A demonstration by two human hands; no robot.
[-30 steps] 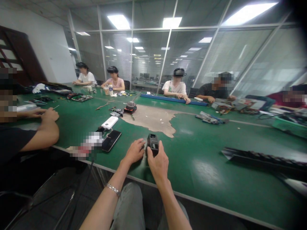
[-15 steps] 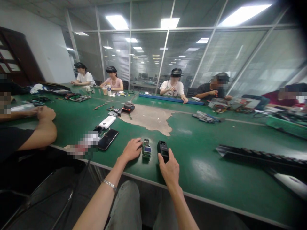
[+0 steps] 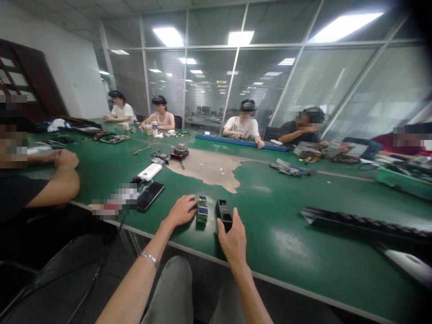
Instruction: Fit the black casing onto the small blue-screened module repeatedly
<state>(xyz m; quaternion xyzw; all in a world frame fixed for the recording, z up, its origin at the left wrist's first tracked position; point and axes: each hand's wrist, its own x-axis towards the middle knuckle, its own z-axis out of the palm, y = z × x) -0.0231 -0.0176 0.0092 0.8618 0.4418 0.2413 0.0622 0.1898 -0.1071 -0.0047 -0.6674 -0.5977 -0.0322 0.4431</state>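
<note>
A small green circuit board (image 3: 202,211) with a little blue-violet screen lies on the green table. My left hand (image 3: 184,210) rests flat just left of it, fingers stretched out and fingertips near its edge. To the board's right is a long black plastic casing (image 3: 223,209) with square openings. My right hand (image 3: 233,236) is at the casing's near end, thumb and fingers spread around it. The palm looks free of the casing; whether a fingertip touches it is hard to tell.
On my left, a black phone (image 3: 150,196) and a white power bank (image 3: 150,172) lie near a neighbour's forearm (image 3: 57,184). A long black rail (image 3: 367,225) is at right. Grey gloves (image 3: 288,167) lie farther off. Several people sit around the table.
My right hand's fingers have spread, loosening around the black casing. The view has shifted slightly; my left hand stays beside the circuit board.
</note>
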